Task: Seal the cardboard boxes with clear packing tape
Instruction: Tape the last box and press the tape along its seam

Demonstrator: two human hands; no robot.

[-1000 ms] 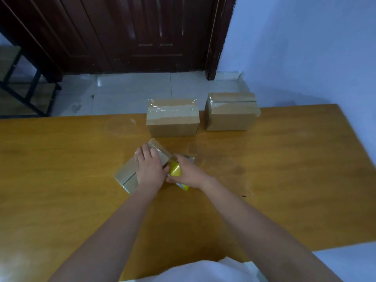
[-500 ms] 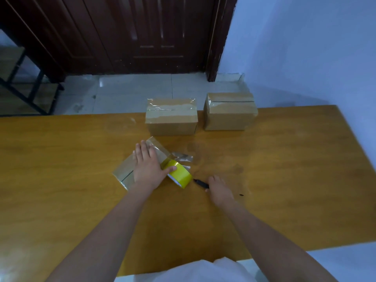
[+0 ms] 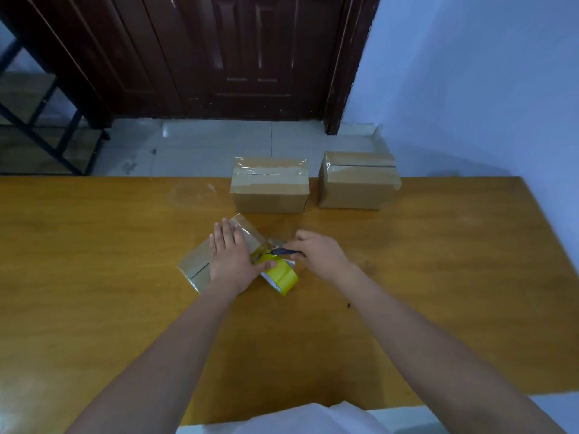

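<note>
Head view shows the right hand now back at the tape, holding a small black cutter it went to fetch off the counter. So the tape is about to be cut. Its grip is curled round the cutter. The left hand lies flat on the small box, thumb touching the yellow tape roll.

A wooden counter is carrying three cardboard boxes: two taped boxes are sitting side by side at its far edge, a third box is lying nearer, and a yellow tape roll is resting just beside it.
</note>
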